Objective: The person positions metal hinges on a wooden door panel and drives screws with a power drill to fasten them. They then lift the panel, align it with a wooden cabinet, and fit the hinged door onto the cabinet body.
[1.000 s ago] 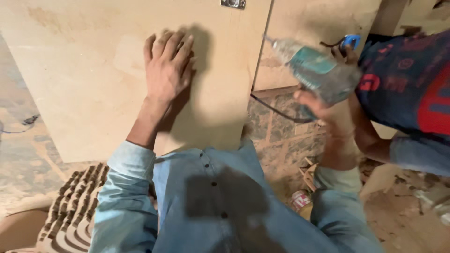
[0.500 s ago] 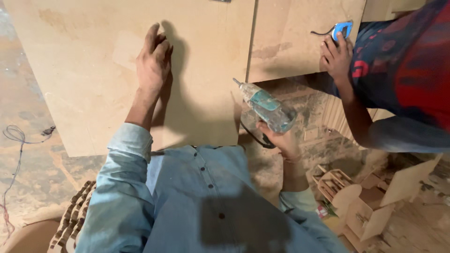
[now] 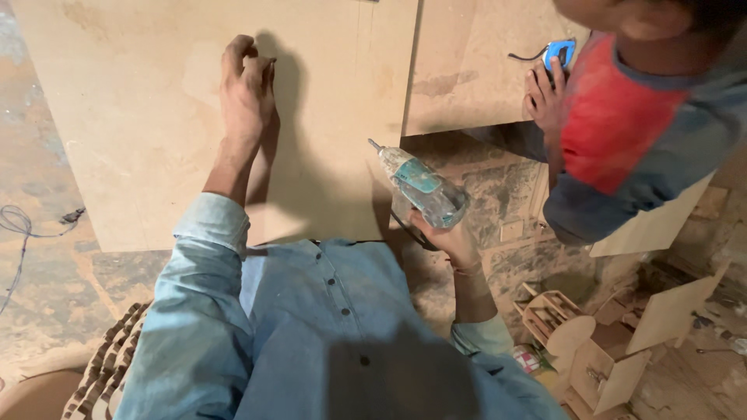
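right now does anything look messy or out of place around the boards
Mostly workshop clutter: wood offcuts and small cut pieces lie scattered on the floor at right, and a loose cable trails at left. The left hand lies on the board; the right hand holds the drill.

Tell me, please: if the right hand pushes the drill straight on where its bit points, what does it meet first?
Most likely the large board: the drill in the right hand aims up-left at its right edge. Depth is uncertain.

drill (image 3: pixel 420 187) lowered, left hand (image 3: pixel 245 89) curled
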Available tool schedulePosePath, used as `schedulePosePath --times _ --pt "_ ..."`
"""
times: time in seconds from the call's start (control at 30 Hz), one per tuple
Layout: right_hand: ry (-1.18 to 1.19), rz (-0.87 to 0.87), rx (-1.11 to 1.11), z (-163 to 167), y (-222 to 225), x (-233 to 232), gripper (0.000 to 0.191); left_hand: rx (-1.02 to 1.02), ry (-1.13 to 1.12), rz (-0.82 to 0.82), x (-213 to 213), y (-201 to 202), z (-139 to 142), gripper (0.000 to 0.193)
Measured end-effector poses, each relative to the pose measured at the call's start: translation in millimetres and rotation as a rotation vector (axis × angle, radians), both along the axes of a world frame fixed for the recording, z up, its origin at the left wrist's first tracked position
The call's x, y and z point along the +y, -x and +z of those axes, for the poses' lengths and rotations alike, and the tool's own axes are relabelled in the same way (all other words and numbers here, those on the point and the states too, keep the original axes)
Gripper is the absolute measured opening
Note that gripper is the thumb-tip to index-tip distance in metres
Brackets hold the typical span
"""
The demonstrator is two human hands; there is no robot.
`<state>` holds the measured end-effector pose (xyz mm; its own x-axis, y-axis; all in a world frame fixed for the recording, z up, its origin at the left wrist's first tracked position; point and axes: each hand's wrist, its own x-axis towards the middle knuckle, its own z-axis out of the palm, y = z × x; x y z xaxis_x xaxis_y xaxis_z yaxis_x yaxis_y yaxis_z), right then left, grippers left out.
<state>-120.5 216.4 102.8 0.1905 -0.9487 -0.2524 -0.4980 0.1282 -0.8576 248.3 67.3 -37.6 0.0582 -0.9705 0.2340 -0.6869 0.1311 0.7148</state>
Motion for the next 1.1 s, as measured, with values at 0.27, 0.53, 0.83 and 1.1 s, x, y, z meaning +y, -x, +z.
schedulePosePath --times 0.27,0.53,0.83,1.1 --pt "0.04 0.083 0.086 11 -6 -12 0.033 -0.213 0.101 -0.047 -2 -6 13 0.014" --pt "-0.129 0.037 0.087 11 -14 -25 0.032 -0.191 -0.024 -0.042 -3 -1 12 0.035" --pt "-0.159 0.044 0.012 13 -16 -31 0.039 -0.093 0.056 0.129 -4 2 10 0.041" --pt "-0.067 0.134 0.15 22 -17 -34 0.031 -0.24 -0.025 0.145 -20 -3 14 0.008"
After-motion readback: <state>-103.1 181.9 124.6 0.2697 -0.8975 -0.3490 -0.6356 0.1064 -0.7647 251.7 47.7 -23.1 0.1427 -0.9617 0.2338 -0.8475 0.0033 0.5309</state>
